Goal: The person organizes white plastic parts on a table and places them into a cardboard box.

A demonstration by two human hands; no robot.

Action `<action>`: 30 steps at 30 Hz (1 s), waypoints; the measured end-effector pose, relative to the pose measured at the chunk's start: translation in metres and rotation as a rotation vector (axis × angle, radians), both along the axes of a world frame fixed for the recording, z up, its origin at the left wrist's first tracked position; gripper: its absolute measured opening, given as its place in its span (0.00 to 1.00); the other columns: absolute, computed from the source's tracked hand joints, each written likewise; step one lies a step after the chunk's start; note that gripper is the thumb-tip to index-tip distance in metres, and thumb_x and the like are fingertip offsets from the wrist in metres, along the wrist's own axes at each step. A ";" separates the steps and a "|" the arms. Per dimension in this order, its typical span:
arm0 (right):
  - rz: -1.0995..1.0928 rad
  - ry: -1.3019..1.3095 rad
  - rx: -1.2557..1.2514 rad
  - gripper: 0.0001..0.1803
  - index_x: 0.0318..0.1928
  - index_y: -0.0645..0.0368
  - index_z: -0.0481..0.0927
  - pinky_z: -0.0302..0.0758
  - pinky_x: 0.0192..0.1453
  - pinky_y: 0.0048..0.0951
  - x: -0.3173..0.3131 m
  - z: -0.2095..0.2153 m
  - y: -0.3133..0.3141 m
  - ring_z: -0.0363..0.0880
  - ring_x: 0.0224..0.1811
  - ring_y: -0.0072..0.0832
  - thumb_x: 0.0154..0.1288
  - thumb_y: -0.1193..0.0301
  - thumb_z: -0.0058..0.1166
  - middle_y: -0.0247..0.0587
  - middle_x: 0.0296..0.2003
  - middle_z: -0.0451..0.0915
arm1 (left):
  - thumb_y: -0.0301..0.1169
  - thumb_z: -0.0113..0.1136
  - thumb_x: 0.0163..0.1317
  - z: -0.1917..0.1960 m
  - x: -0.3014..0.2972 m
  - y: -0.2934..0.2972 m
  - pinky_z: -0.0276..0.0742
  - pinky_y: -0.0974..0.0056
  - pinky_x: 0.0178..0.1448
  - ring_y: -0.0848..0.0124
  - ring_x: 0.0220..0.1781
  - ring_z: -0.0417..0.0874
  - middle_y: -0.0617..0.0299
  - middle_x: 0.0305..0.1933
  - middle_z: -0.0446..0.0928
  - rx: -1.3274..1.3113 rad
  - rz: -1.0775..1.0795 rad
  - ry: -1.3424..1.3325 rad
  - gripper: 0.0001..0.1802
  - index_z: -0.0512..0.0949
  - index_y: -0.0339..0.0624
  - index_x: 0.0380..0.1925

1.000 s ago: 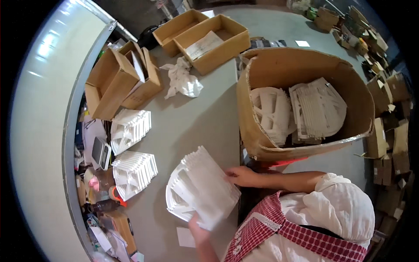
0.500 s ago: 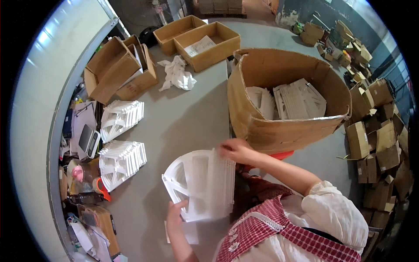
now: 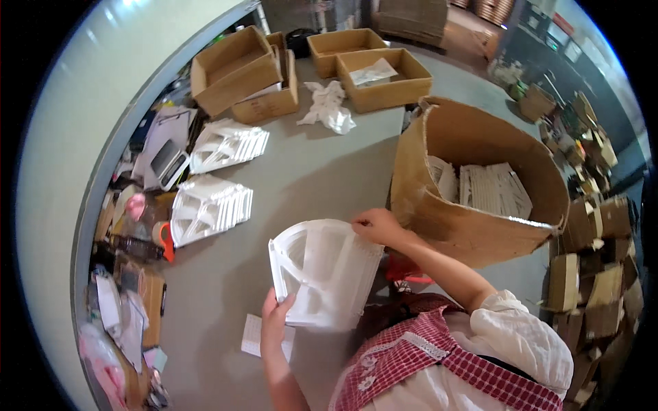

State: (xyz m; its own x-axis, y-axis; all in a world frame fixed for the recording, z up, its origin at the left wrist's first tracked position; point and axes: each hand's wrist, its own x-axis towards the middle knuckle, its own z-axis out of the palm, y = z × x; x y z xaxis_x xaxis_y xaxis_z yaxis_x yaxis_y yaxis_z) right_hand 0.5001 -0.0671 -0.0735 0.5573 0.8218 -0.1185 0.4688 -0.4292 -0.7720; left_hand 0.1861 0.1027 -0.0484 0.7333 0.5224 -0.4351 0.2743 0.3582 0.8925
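Your left hand point(image 3: 273, 322) clenches the lower edge of a stack of white moulded trays point(image 3: 325, 274) — thin, smooth plastic with curved, spoked cut-outs — held above the grey table point(image 3: 315, 178). Your right hand point(image 3: 375, 225) pinches its top corner beside the big cardboard box point(image 3: 473, 226). Since half a second ago the stack has tilted more upright — the right hand has slid along its edge.

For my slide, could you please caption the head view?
Both hands, left hand and right hand, hold a stack of white moulded trays over a grey table.
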 end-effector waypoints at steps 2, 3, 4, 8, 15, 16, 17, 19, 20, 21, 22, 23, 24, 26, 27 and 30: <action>0.024 0.035 0.030 0.21 0.48 0.57 0.83 0.77 0.47 0.38 0.003 0.001 0.002 0.82 0.41 0.42 0.63 0.55 0.55 0.49 0.42 0.83 | 0.30 0.58 0.65 0.000 -0.003 -0.011 0.68 0.67 0.59 0.72 0.53 0.76 0.60 0.52 0.77 0.152 0.154 0.003 0.22 0.71 0.35 0.58; 0.027 0.097 0.049 0.21 0.48 0.57 0.83 0.77 0.48 0.39 0.002 0.002 0.004 0.83 0.42 0.42 0.63 0.55 0.55 0.49 0.41 0.83 | 0.30 0.58 0.65 0.002 -0.004 -0.020 0.68 0.67 0.59 0.71 0.53 0.76 0.59 0.52 0.77 0.228 0.233 0.008 0.22 0.71 0.34 0.58; 0.029 0.159 0.064 0.21 0.49 0.58 0.83 0.77 0.48 0.39 0.003 0.001 0.006 0.83 0.42 0.41 0.64 0.55 0.55 0.50 0.41 0.83 | 0.32 0.58 0.66 0.011 -0.002 -0.038 0.68 0.66 0.60 0.70 0.55 0.75 0.58 0.52 0.77 0.378 0.423 0.033 0.22 0.71 0.34 0.58; 0.055 0.248 0.024 0.24 0.50 0.60 0.81 0.77 0.49 0.39 0.000 -0.018 0.005 0.83 0.41 0.40 0.64 0.54 0.55 0.52 0.40 0.84 | 0.29 0.58 0.66 0.042 -0.007 -0.110 0.70 0.65 0.60 0.70 0.54 0.75 0.57 0.52 0.76 0.438 0.760 -0.004 0.15 0.75 0.35 0.50; 0.301 0.312 -0.061 0.27 0.56 0.60 0.76 0.77 0.51 0.40 -0.031 -0.016 -0.052 0.83 0.45 0.44 0.64 0.53 0.55 0.55 0.43 0.83 | 0.22 0.56 0.60 -0.017 -0.024 -0.252 0.71 0.70 0.44 0.75 0.39 0.76 0.62 0.36 0.79 0.178 0.804 0.057 0.05 0.79 0.35 0.34; 0.322 0.337 -0.006 0.28 0.56 0.60 0.75 0.77 0.51 0.41 -0.038 -0.021 -0.063 0.83 0.46 0.45 0.64 0.53 0.56 0.56 0.43 0.83 | 0.23 0.56 0.61 -0.024 -0.025 -0.262 0.72 0.69 0.45 0.73 0.41 0.77 0.61 0.38 0.80 0.093 0.760 0.095 0.07 0.79 0.34 0.38; 0.347 0.360 0.053 0.29 0.56 0.60 0.75 0.77 0.52 0.41 -0.046 -0.027 -0.074 0.82 0.47 0.47 0.63 0.52 0.56 0.56 0.43 0.82 | 0.24 0.56 0.62 -0.028 -0.026 -0.271 0.74 0.68 0.45 0.72 0.42 0.78 0.59 0.40 0.80 0.012 0.720 0.130 0.09 0.79 0.33 0.42; 0.413 0.403 0.059 0.34 0.54 0.65 0.75 0.76 0.53 0.43 -0.050 -0.027 -0.085 0.82 0.47 0.50 0.65 0.45 0.53 0.60 0.44 0.81 | 0.27 0.57 0.64 -0.042 -0.025 -0.282 0.75 0.65 0.49 0.68 0.46 0.79 0.57 0.46 0.80 -0.044 0.714 0.209 0.14 0.76 0.32 0.48; 0.453 0.396 0.017 0.34 0.53 0.66 0.75 0.76 0.53 0.44 -0.048 -0.019 -0.089 0.82 0.47 0.51 0.65 0.44 0.52 0.61 0.43 0.82 | 0.28 0.57 0.65 -0.045 -0.025 -0.286 0.76 0.64 0.50 0.66 0.48 0.80 0.56 0.49 0.80 -0.071 0.705 0.248 0.17 0.75 0.32 0.52; 0.487 0.387 -0.023 0.35 0.52 0.67 0.75 0.76 0.53 0.44 -0.047 -0.012 -0.090 0.82 0.46 0.51 0.66 0.43 0.51 0.61 0.42 0.82 | 0.29 0.57 0.66 -0.047 -0.028 -0.287 0.76 0.63 0.51 0.65 0.50 0.80 0.55 0.51 0.79 -0.117 0.710 0.215 0.18 0.73 0.32 0.54; 0.496 0.388 -0.034 0.36 0.52 0.67 0.76 0.76 0.52 0.44 -0.042 -0.012 -0.090 0.82 0.46 0.52 0.67 0.41 0.48 0.62 0.42 0.82 | 0.30 0.57 0.66 -0.040 -0.020 -0.282 0.76 0.62 0.52 0.63 0.52 0.80 0.54 0.53 0.78 -0.163 0.692 0.182 0.20 0.72 0.32 0.56; 0.503 0.389 -0.047 0.37 0.52 0.68 0.76 0.75 0.52 0.45 -0.040 -0.016 -0.087 0.82 0.45 0.52 0.67 0.40 0.46 0.62 0.41 0.82 | 0.31 0.57 0.66 -0.035 -0.015 -0.278 0.76 0.61 0.54 0.62 0.54 0.80 0.53 0.56 0.77 -0.212 0.672 0.151 0.23 0.70 0.32 0.58; 0.503 0.390 -0.058 0.39 0.51 0.68 0.76 0.75 0.52 0.45 -0.040 -0.019 -0.083 0.82 0.45 0.53 0.68 0.39 0.44 0.63 0.41 0.82 | 0.32 0.57 0.66 -0.058 -0.030 -0.276 0.75 0.59 0.57 0.60 0.58 0.78 0.51 0.58 0.76 0.009 0.580 0.183 0.25 0.68 0.32 0.60; 0.387 0.280 -0.059 0.40 0.50 0.68 0.77 0.75 0.52 0.48 -0.044 -0.047 -0.067 0.82 0.44 0.55 0.69 0.38 0.40 0.63 0.39 0.82 | 0.28 0.55 0.65 -0.034 -0.009 -0.266 0.77 0.62 0.52 0.62 0.51 0.81 0.54 0.51 0.78 -0.352 0.756 -0.095 0.18 0.74 0.33 0.54; 0.369 0.270 -0.022 0.39 0.51 0.68 0.77 0.74 0.53 0.50 -0.051 -0.062 -0.061 0.81 0.44 0.57 0.71 0.40 0.35 0.65 0.40 0.82 | 0.29 0.54 0.65 -0.039 -0.016 -0.262 0.76 0.59 0.57 0.59 0.55 0.80 0.52 0.54 0.78 -0.399 0.752 -0.147 0.20 0.72 0.33 0.56; 0.556 0.226 -0.185 0.31 0.51 0.70 0.76 0.72 0.55 0.52 -0.062 -0.012 -0.064 0.79 0.46 0.59 0.74 0.51 0.37 0.66 0.42 0.80 | 0.30 0.54 0.66 -0.034 -0.026 -0.257 0.71 0.58 0.64 0.57 0.61 0.76 0.49 0.57 0.76 -0.408 0.686 -0.075 0.20 0.73 0.30 0.55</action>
